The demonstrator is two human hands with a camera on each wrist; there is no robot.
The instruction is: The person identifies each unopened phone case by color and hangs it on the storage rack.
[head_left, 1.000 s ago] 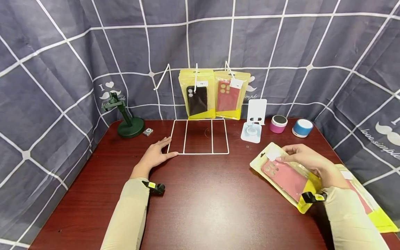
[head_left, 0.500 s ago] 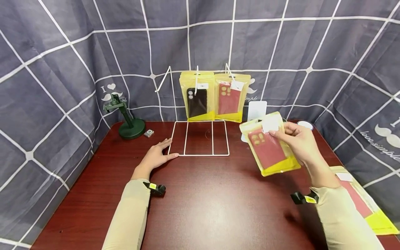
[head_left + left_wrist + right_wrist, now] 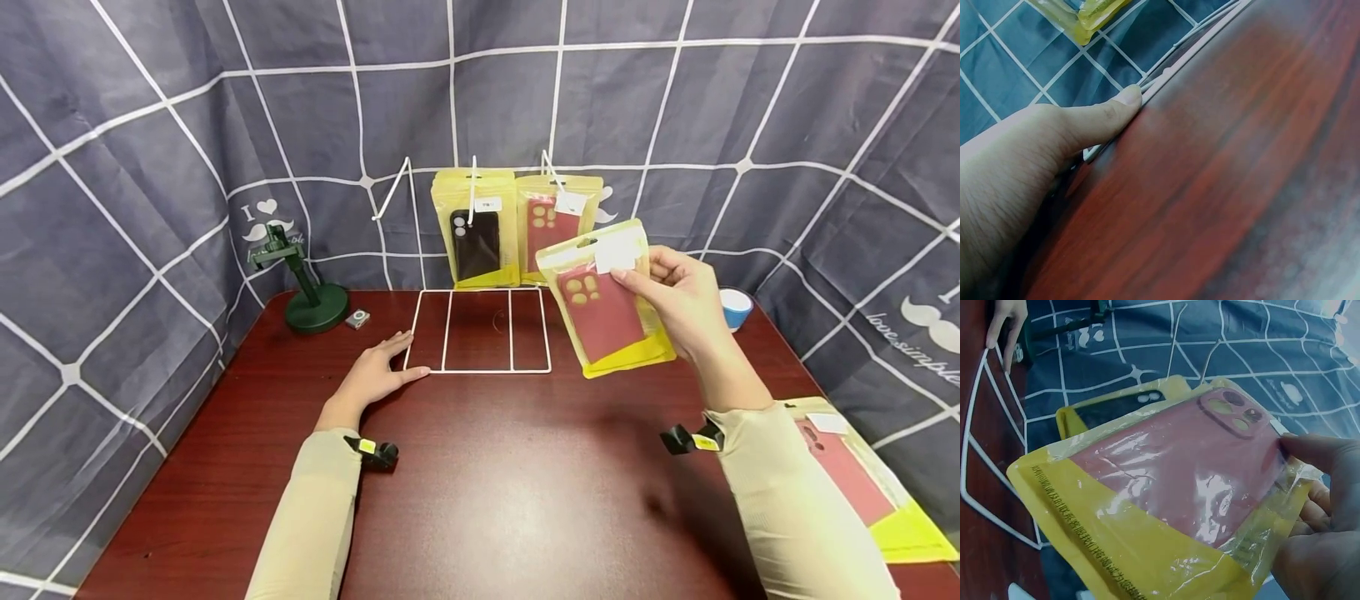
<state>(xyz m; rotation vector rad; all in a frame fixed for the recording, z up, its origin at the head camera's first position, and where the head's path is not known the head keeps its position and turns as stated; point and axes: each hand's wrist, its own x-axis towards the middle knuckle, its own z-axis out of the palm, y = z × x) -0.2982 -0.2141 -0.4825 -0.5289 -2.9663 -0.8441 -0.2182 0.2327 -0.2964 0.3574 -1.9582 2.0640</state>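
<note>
Red cases (image 3: 603, 321), three visible; black case (image 3: 477, 250), one.

From my end I see dark grey cloth (image 3: 510, 108) with a white grid around the back and sides of a glossy reddish-brown tabletop (image 3: 435, 450). White moustache prints (image 3: 930, 321) dot the cloth; light glares off the wood.
</note>
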